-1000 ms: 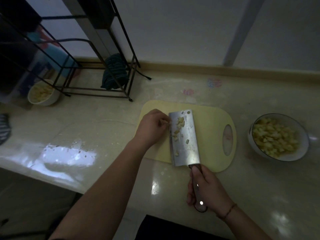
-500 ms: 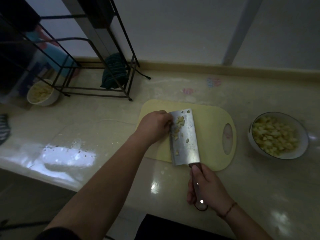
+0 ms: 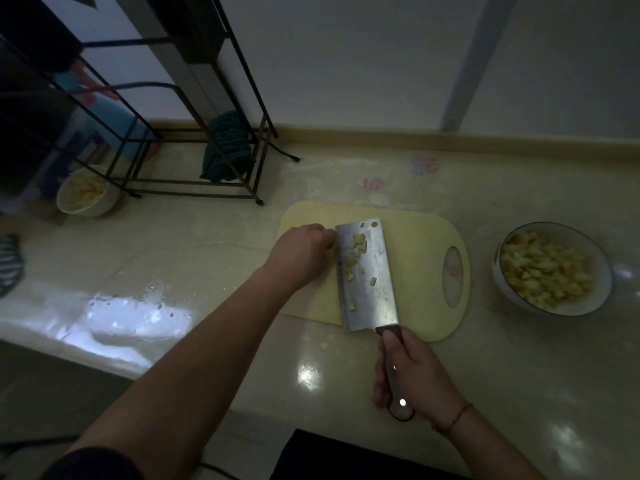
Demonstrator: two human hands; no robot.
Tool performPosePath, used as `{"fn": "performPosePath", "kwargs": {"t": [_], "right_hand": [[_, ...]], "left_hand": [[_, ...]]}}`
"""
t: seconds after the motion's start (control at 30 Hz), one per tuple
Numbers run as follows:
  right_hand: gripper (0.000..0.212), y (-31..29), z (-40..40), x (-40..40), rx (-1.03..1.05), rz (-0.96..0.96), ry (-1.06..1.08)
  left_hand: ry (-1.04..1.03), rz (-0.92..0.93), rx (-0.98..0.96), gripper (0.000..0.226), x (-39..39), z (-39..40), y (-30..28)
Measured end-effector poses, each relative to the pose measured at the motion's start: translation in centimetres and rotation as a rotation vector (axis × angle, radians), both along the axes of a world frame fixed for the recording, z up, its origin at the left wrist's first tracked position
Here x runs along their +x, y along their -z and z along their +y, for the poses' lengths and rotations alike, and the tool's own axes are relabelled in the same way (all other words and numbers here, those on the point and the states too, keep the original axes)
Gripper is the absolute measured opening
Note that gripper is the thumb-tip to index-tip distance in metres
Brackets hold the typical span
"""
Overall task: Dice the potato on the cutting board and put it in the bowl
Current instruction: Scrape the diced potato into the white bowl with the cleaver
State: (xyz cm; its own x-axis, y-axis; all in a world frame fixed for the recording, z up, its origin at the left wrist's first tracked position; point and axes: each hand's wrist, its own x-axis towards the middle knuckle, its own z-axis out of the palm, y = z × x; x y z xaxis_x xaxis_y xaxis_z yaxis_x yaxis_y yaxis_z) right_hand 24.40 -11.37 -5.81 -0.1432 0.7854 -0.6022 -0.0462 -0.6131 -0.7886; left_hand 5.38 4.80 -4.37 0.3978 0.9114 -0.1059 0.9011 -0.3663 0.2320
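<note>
A black wire rack (image 3: 194,157) holds a dark cloth (image 3: 227,150), a second bowl (image 3: 86,192) alongside.

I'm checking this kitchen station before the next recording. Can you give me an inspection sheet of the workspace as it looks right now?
Surface: glossy pale countertop with bright glare patches and small scraps.
Job's things: yellow cutting board; cleaver lying flat on it, diced potato bits on the blade; bowl at right filled with dice.
Clutter: second bowl of cut pieces at far left; dark striped cloth under the rack.
Hands: left hand at the blade's left edge, fingers curled by the bits; right hand grips the cleaver handle.
Cables: a thin cord at the bottom edge; little of it shows.
Surroundings: black wire rack, white wall, dim lighting.
</note>
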Motion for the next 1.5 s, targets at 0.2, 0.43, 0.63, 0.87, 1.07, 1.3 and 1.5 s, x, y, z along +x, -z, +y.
{"fn": "performPosePath", "kwargs": {"t": [0.2, 0.43, 0.63, 0.87, 1.07, 1.3, 1.5], "right_hand": [[0.026, -0.8, -0.1, 0.8, -0.023, 0.082, 0.061], [0.032, -4.7, -2.0, 5.7, -0.002, 0.089, 0.089], [0.034, -11.4, -4.8, 12.8, -0.056, 0.082, 0.229], [0.039, -15.7, -7.0, 20.0, -0.253, 0.133, 0.333], [0.038, -16.9, -6.5, 21.9, -0.296, 0.142, 0.326], [0.037, -16.6, -5.7, 22.2, -0.328, 0.148, 0.313], [0.040, -16.0, -5.5, 22.4, -0.331, 0.141, 0.318]], "left_hand": [[0.099, -0.456, -0.012, 0.017, 1.9, -0.9, -1.5], [0.349, -0.587, 0.068, 0.021, 7.0, -3.0, -4.3], [0.549, -0.841, 0.254, 0.011, 15.0, -4.8, -7.9], [0.429, -0.659, 0.024, 0.080, 20.5, -4.2, -7.7], [0.531, -0.466, -0.267, 0.120, 23.9, -6.4, -7.8], [0.559, -0.300, -0.243, 0.126, 25.7, -6.9, -8.0], [0.519, -0.198, -0.208, 0.117, 26.6, -5.3, -6.4]]}}
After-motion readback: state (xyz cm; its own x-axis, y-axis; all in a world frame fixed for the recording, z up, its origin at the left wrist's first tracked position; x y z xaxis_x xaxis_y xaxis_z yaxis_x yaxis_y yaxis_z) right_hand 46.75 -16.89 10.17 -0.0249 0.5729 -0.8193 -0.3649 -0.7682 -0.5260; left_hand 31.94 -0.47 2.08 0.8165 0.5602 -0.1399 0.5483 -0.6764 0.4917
